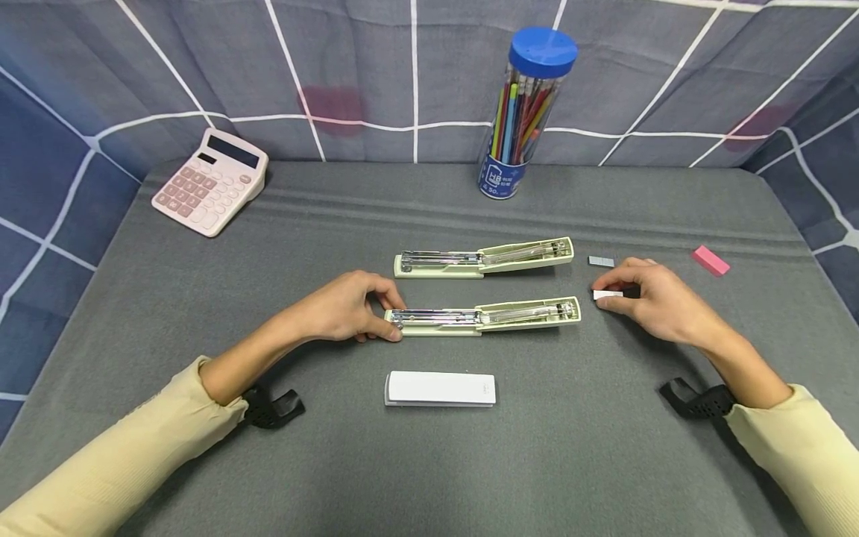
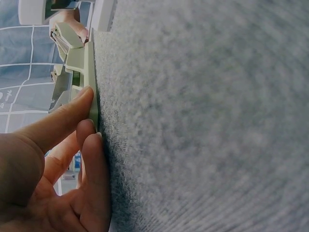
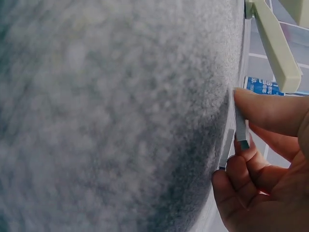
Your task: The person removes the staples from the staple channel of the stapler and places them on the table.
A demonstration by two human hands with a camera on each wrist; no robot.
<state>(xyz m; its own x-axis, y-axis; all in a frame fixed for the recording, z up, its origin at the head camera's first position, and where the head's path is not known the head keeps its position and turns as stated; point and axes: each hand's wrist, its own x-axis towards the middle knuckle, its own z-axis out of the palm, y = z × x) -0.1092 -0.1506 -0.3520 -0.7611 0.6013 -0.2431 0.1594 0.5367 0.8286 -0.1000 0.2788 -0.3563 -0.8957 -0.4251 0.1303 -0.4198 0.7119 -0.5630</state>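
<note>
My left hand (image 1: 345, 307) grips the left end of the nearer pale green stapler (image 1: 479, 319), thumb on the near side and fingers on the far side. That stapler lies folded wide open, its metal magazine facing up. Between thumb and fingers, my right hand (image 1: 664, 302) pinches a short strip of staples (image 1: 607, 295), just right of the stapler's raised arm. In the right wrist view the pinched strip (image 3: 242, 126) is beside a second strip (image 3: 226, 149) near the fingertips. A matching open green stapler (image 1: 479, 258) lies behind the gripped one.
A closed white stapler (image 1: 441, 388) lies in front of the green ones. One pink eraser (image 1: 710, 261) is at the right. Toward the back stand a pink calculator (image 1: 231, 175) and a clear tub of pencils (image 1: 502, 175) with a blue lid. Checked cloth (image 1: 376, 74) encloses the table.
</note>
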